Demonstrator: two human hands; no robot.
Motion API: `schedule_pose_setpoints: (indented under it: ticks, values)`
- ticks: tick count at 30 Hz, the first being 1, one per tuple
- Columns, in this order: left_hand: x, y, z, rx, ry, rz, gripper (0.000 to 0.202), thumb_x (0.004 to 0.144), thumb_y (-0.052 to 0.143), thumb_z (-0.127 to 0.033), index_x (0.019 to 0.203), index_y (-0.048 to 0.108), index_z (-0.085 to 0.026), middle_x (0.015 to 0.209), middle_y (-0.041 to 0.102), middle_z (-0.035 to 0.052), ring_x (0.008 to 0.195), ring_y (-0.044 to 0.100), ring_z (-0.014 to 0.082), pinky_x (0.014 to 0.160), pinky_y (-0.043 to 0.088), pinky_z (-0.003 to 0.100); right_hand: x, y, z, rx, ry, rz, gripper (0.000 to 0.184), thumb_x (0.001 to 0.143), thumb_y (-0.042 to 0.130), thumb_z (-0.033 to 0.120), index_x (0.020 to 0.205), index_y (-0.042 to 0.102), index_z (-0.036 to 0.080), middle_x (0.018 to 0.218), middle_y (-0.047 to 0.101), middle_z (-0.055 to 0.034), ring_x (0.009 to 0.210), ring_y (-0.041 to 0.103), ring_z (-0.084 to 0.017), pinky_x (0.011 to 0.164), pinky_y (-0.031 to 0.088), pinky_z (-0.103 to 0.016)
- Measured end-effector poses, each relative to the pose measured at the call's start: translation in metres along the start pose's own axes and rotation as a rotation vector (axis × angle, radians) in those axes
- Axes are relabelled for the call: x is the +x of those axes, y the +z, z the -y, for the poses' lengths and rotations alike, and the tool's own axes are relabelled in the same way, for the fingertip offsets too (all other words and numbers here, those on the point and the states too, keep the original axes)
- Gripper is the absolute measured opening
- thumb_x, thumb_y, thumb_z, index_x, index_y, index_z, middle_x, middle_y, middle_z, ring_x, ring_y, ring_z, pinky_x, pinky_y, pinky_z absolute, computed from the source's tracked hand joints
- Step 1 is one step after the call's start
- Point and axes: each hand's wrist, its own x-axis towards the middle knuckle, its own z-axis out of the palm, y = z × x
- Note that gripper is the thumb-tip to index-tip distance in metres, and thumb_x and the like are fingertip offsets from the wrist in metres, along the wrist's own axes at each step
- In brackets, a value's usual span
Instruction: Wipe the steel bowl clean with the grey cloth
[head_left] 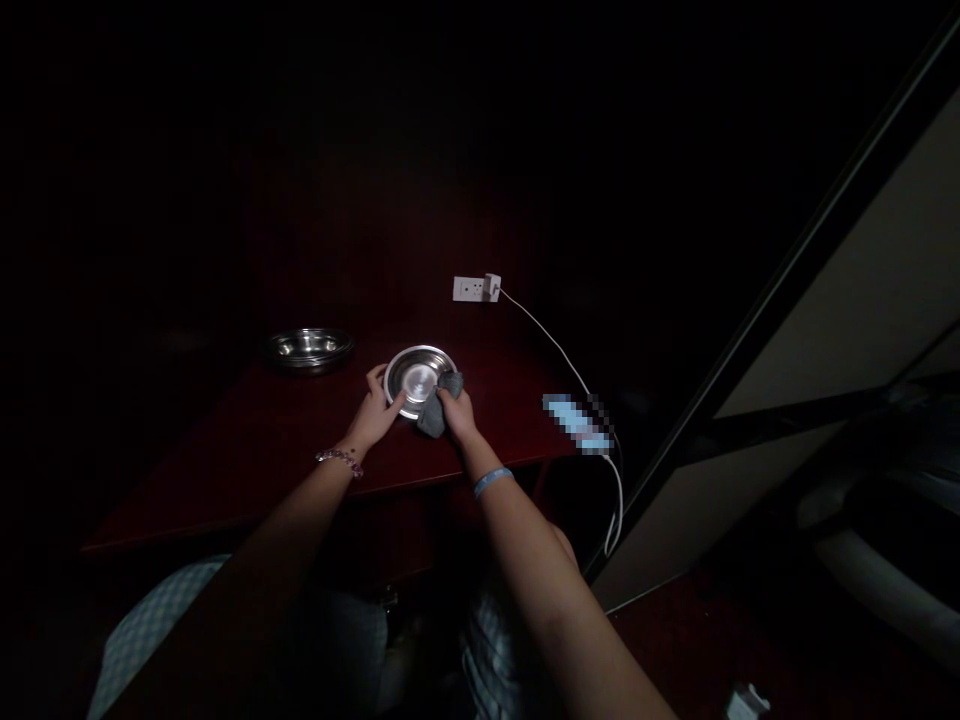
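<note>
pretty dark scene, only the middle of the dark red table is lit. the left hand is curled around the 9 o'clock edge of a small steel dish, fingers over the rim, thumb on the near side, so it's got the dish gripped. the right hand is closed around a bunched-up grey cloth and presses it on the dish's rim at about 4 o'clock. the dish sits roughly mid-table, near the front edge, maybe tipped a bit toward the camera but i can't tell for sure.

at 10 o'clock from the dish, well apart, there's a stack of steel bowls. at 1 o'clock a white power strip with a charger plugged in, and its white cable runs down to a phone at 3 o'clock by the table's edge. beaded bracelet on the left wrist, blue band on the right 1.
</note>
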Motion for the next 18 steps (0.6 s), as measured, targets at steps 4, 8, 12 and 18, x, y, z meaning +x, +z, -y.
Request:
schedule_pose_setpoints:
  ticks: [4,8,12,18]
  values:
    - [0.0,0.002,0.005,0.027,0.022,-0.002,0.07,0.084,0.059,-0.037,0.14,0.023,-0.017,0.142,0.049,0.0233,0.127,0.057,0.0291,0.109,0.041,0.047,0.001,0.0,0.001,0.01,0.0,-0.008,0.031,0.077,0.059,0.031,0.102,0.068,0.015,0.105,0.074,-0.0078,0.098,0.07,-0.02,0.091,0.053,-0.031]
    - [0.0,0.002,0.005,0.138,0.181,-0.082,0.066,0.085,0.06,-0.035,0.139,0.028,-0.016,0.15,0.035,0.0242,0.142,0.039,0.0318,0.115,0.034,0.052,0.004,0.001,0.002,0.045,0.032,-0.03,0.027,0.076,0.059,0.03,0.097,0.069,0.016,0.096,0.075,-0.0058,0.092,0.07,-0.02,0.087,0.054,-0.03]
    - [-0.004,0.0,-0.007,0.246,0.292,-0.087,0.062,0.088,0.06,-0.032,0.142,0.032,-0.02,0.156,0.021,0.0201,0.143,0.037,0.0313,0.114,0.036,0.052,0.004,0.004,0.004,0.01,0.041,-0.088,0.024,0.075,0.06,0.029,0.092,0.07,0.017,0.091,0.076,-0.0047,0.088,0.07,-0.02,0.083,0.054,-0.031]
    - [-0.012,0.002,-0.025,0.427,0.344,0.064,0.04,0.087,0.063,-0.034,0.123,0.062,-0.02,0.16,0.021,0.014,0.146,0.021,0.0389,0.118,0.025,0.057,0.005,0.0,0.008,0.02,0.056,-0.18,0.019,0.071,0.064,0.027,0.086,0.072,0.018,0.081,0.076,-0.0027,0.081,0.069,-0.02,0.076,0.055,-0.029]
